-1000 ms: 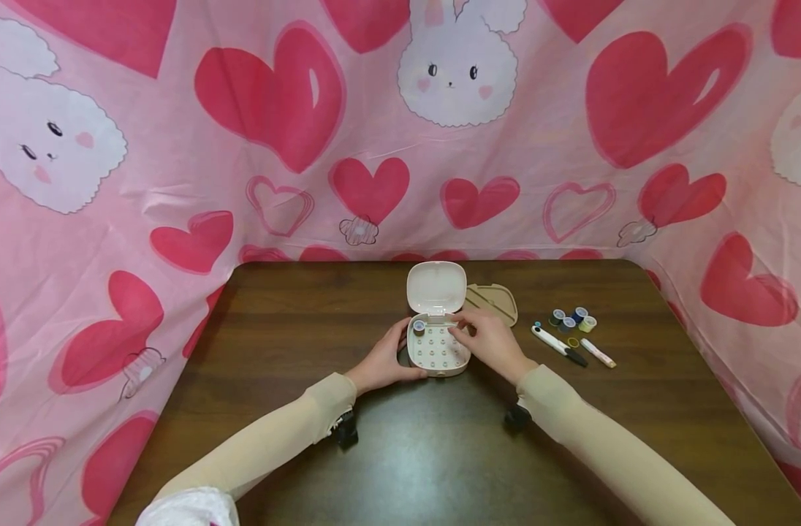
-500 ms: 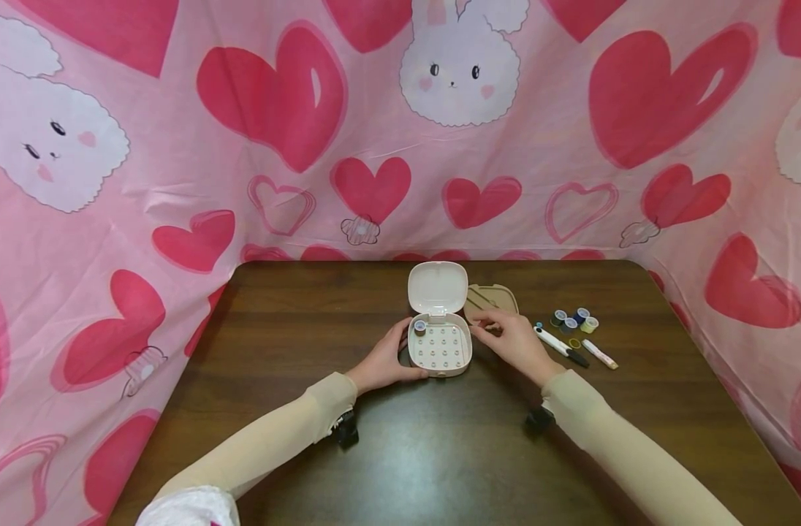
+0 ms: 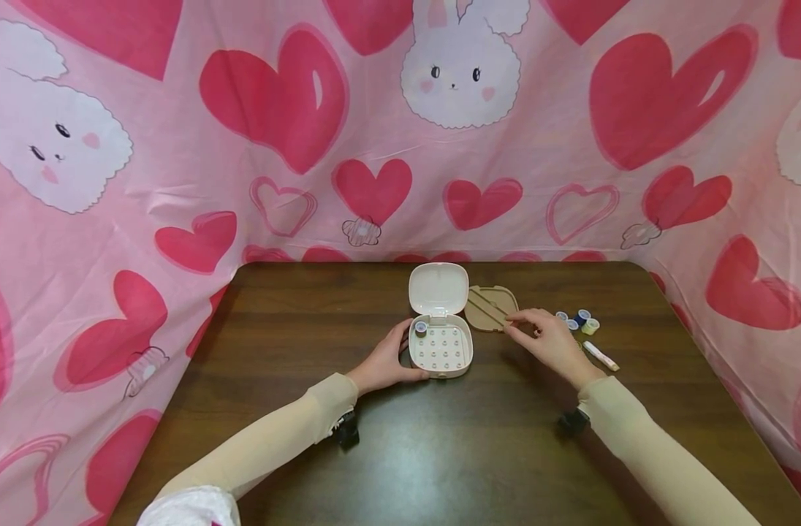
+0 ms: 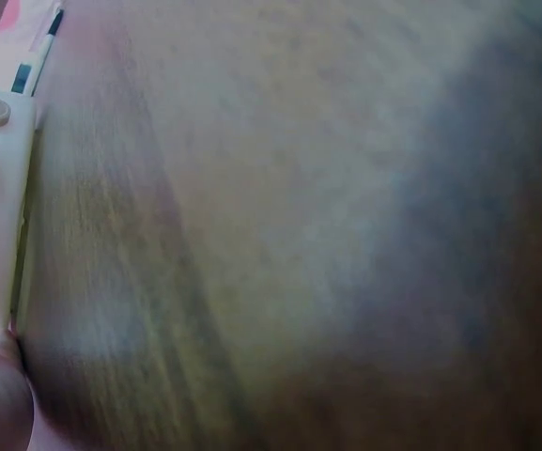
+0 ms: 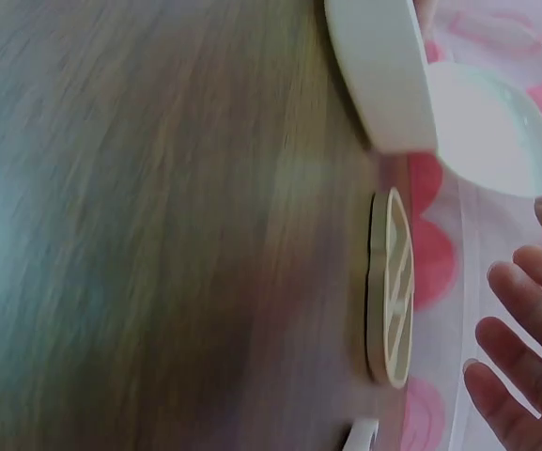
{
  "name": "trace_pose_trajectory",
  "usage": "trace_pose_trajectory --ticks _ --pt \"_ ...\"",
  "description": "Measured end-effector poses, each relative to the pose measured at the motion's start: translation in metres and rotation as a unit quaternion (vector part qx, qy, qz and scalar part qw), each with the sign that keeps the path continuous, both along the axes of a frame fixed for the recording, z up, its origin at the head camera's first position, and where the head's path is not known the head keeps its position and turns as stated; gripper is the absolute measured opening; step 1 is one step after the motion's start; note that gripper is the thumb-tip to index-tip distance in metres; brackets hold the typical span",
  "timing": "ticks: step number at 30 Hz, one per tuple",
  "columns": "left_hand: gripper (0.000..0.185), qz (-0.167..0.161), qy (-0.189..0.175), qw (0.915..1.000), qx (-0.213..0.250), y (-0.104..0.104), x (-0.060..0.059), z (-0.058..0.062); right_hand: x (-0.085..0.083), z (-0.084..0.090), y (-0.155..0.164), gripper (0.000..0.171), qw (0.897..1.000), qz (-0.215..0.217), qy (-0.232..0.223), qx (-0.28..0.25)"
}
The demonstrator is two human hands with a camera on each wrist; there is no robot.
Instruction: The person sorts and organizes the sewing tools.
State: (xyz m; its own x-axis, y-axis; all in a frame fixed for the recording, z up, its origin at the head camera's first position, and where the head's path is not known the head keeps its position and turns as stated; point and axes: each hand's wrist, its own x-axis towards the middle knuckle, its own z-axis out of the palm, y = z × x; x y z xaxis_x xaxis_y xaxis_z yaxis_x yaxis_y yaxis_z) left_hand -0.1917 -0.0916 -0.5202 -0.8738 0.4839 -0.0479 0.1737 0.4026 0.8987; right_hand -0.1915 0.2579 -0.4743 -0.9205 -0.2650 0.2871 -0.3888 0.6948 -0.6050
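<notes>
White case point(image 3: 440, 347) lies open on table, lid upright.

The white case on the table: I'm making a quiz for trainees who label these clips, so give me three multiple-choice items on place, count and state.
1. Where does the tan insert lie?
A. inside the white case
B. on the table, right of the white case
C. in the left hand

2. How many spools sit on the pegs in the white case?
A. none
B. one
C. five

3. How is the case's lid?
A. open, standing up at the back
B. closed
C. lying off on the table

Answers: 1 B, the insert lies flat on the wooden table beside the case. 2 B, a single spool sits in the back left corner. 3 A, the lid stands up behind the tray while the left hand holds the case's side.
</notes>
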Motion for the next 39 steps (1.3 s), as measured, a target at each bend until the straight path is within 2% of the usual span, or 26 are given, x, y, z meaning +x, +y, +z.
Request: trace_pose_trajectory --ticks 17,27,39 --pt "0.113 0.002 -0.003 1.0 -0.008 0.0 0.0 0.0 0.012 0.001 0.064 0.022 0.999 -0.035 0.021 0.011" --pt "0.113 -0.002 0.001 1.0 -0.003 0.0 0.0 -0.002 0.021 0.0 0.103 0.027 0.997 -0.074 -0.009 0.009" --pt "0.112 -0.003 0.009 0.9999 0.007 0.0 -0.001 -0.004 0.023 -0.011 0.136 0.03 0.987 -0.136 -0.051 -0.066"
